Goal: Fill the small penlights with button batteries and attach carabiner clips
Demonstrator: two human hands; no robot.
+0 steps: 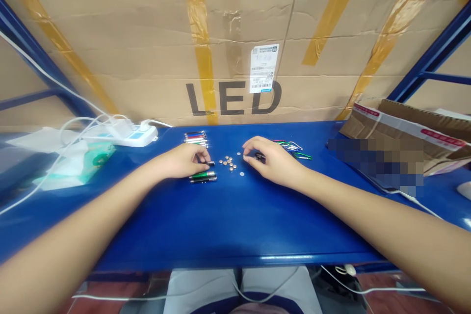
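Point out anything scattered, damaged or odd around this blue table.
Small, round, metallic-looking discs lie loosely scattered between the bare left hand and bare right hand, odd against the neat row of slim coloured tubes. Behind, the amber adhesive tape on the large brown cardboard panel looks wrinkled.

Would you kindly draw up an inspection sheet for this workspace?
Surface: blue table, glossy.
Work items: dark tube in the left hand; green tube nearby; row of tubes farther back; small discs between the hands; carabiners beyond the right hand.
Clutter: tissue pack at left; open box at right.
Hands: left grips the dark tube; right has thumb and finger close together, contents unclear.
Cables: white cables around the power strip; more below the near edge.
Surroundings: LED carton behind; blue frame both sides.
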